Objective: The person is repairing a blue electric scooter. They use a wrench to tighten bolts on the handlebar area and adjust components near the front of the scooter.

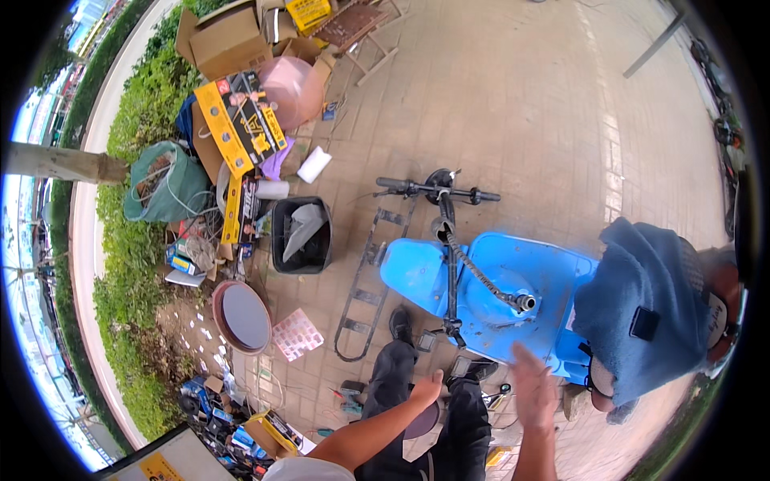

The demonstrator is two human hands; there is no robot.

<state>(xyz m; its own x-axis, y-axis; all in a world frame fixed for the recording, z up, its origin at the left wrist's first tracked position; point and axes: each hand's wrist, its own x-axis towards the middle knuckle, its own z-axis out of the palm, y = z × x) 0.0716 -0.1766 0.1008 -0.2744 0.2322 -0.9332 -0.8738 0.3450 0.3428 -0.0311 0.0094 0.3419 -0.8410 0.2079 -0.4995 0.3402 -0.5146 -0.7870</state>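
Observation:
My left hand is over my thighs, its fingers curled in and its thumb on top; whatever it may hold is hidden. To its right, my right hand is raised, fingers stretched out and smeared by motion, with nothing seen in it. It is nearest the lower edge of a blue plastic scooter body. Across this body lies a black handlebar stem with its handlebar beyond the far edge. A ribbed tube runs over the blue panel. A dark blue cloth drapes the right end.
On the paving left of the scooter lies a black metal rack. Further left are a black bin, a round basin, cardboard boxes and a green bag. Pliers-like tools lie beside my left leg.

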